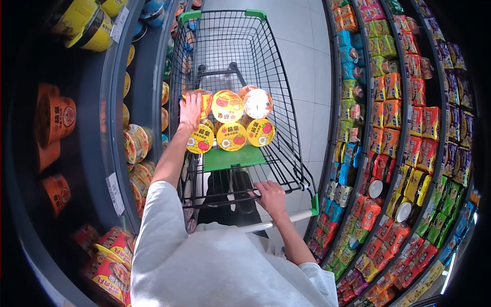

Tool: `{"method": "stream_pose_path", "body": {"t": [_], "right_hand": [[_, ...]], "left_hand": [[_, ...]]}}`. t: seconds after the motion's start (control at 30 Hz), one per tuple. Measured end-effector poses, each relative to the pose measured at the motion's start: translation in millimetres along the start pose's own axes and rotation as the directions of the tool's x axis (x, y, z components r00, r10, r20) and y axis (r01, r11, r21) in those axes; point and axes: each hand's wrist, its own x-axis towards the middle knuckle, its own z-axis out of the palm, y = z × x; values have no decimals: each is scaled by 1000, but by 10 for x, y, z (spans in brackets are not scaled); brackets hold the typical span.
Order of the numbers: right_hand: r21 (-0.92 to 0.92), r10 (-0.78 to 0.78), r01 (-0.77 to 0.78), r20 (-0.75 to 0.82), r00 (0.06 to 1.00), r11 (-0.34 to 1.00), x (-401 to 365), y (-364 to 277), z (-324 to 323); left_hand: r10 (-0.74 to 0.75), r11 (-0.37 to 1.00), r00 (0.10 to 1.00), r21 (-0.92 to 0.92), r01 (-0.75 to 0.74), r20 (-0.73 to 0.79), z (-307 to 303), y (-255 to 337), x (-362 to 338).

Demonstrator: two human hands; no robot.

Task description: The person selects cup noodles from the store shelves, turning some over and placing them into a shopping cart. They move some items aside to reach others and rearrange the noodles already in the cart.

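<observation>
Inside the wire shopping cart (279, 48), several instant noodle cups with yellow lids stand in two rows. My left hand (191, 108) is at the left end of the far row, its fingers over the side and top of a noodle cup (206, 102). Next to that cup are a yellow-lidded cup (227, 106) and one with a glaring white lid (258, 103). The nearer row includes a tomato-print cup (231, 136). My right hand (270, 197) is closed around the cart's near wire edge, in front of the handle; part of its grip is hidden.
Shelves of noodle cups (137, 143) line the left side, close to the cart. On the right, shelves hold bagged noodles (386, 94) in several rows. A green panel (232, 157) lies at the cart's near end. Pale floor tiles (307, 77) run alongside.
</observation>
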Motion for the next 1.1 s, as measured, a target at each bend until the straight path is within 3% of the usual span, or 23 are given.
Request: {"method": "stream_pose_path", "body": {"t": [0.13,0.3,0.4,0.43,0.53,0.57,0.67,0.77,0.87,1.1], "right_hand": [[-8,6,-6,-2,1000,1000,22,-20,-3],[2,13,-13,0,1000,1000,-2,-6,26],[-17,19,-18,10,1000,1000,8,-17,8],[-9,19,-19,10,1000,1000,3,-18,11],[4,21,-21,13,1000,1000,3,2,6],[3,21,-21,17,1000,1000,1,-1,3],[7,17,-17,8,1000,1000,1,6,12],[14,22,-23,13,1000,1000,9,-8,2],[14,19,-19,14,1000,1000,3,9,6],[8,-16,16,-27,1000,1000,36,9,-38]], "left_hand": [[-78,997,970,-40,71,-231,239,71,27],[-88,989,969,92,112,-232,403,63,9],[-12,984,996,-179,-4,-90,61,52,-193],[-30,978,999,-207,20,-45,81,75,-203],[-63,943,982,-331,1,-177,147,81,-252],[-48,917,994,-398,4,-99,166,81,-218],[-51,949,995,-314,21,-89,75,106,-166],[-74,930,992,-352,106,104,-27,105,-39],[-64,936,979,-329,126,192,14,133,58],[-92,978,958,-158,139,273,146,273,169]]}}
